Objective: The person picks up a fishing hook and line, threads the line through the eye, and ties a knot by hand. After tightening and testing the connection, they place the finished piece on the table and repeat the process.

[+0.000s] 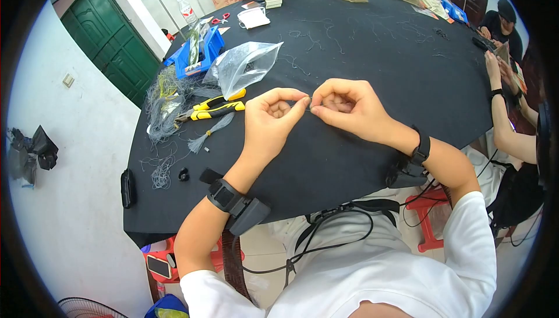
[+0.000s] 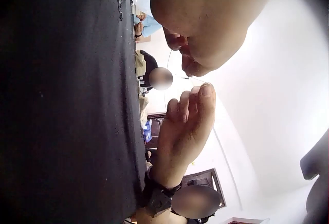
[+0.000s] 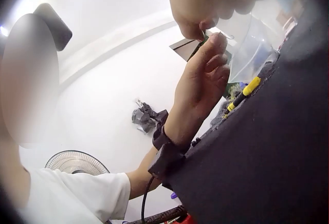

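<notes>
Both hands are raised over the black table, fingertips close together but apart. Thumb and index finger of the left hand (image 1: 269, 121) (image 2: 205, 23) pinch a thin thread-like strand, its other fingers curled. The right hand (image 1: 356, 109) (image 2: 186, 126) pinches the strand too, thumb against index finger, also with curled fingers. A fine strand (image 2: 165, 88) curves beside the fingertips in the left wrist view, with a tiny dark piece (image 2: 184, 77) between the hands. What lies inside each pinch is hidden. In the right wrist view the left hand (image 3: 201, 88) is below the right hand (image 3: 216, 0).
Left of the hands on the table (image 1: 326, 167) lie yellow-black pliers (image 1: 218, 110), a tied grey bundle (image 1: 209, 133), tangled strands (image 1: 163, 105), a clear bag (image 1: 247, 65) and a blue bin (image 1: 212, 47). Loose threads (image 1: 308, 41) lie farther back. Other people sit around the table.
</notes>
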### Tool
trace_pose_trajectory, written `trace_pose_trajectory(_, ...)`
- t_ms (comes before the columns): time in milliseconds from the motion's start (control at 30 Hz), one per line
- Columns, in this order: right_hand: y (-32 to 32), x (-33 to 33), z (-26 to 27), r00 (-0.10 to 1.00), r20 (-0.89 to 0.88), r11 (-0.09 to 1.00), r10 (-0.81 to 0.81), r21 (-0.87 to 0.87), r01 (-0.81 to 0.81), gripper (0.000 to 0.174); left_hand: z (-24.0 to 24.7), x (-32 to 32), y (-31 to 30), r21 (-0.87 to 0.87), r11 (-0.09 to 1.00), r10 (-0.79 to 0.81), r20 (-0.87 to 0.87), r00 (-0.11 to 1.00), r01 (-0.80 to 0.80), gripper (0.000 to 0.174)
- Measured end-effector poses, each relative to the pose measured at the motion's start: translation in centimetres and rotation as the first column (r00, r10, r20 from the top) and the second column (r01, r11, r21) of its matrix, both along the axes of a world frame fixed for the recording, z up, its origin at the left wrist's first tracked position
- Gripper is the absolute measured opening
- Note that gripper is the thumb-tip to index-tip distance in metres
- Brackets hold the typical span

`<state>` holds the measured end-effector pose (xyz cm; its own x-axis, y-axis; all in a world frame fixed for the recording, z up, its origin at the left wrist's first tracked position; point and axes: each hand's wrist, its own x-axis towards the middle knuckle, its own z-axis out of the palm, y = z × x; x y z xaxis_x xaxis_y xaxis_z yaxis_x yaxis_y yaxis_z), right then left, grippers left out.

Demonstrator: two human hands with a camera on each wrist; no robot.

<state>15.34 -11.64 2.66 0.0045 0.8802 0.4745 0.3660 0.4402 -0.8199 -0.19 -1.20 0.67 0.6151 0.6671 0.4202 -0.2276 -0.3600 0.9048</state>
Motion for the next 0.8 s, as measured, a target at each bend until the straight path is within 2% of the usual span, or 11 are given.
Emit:
trace_pose_trajectory(200,0.4,0.8,0.2,0.997,0.038,0.994,-0.07,0.089,0.067,0.009,-0.2,0.1,-0.1,0.028,0.999,-0.037,-0.054,0.998,0.038,0.008)
trace_pose_trajectory(400,1.1,1.5,0.1,0.997,-0.006,0.994,-0.076,0.075,0.077,0.01,0.3,0.0,-0.5,0.104,0.982,-0.148,-0.072,0.986,0.155,0.007)
trace_pose_trajectory(533,1.5,1.9,-0.5,0.997,-0.083,0.997,0.004,-0.076,-0.01,0.011,0.5,-0.2,-0.5,0.091,0.973,-0.21,-0.027,0.977,0.211,0.007)
trace_pose_trajectory(700,1.7,1.9,-1.3,0.972,-0.214,0.967,0.101,-0.208,-0.146,0.014,0.7,-0.1,-0.5,0.013,0.983,-0.185,0.058,0.981,0.184,0.01)
trace_pose_trajectory(800,1.8,1.4,-1.7,0.961,-0.26,0.969,0.094,-0.197,-0.148,0.014,0.8,-0.1,-0.5,-0.046,0.988,-0.145,0.095,0.985,0.15,0.012)
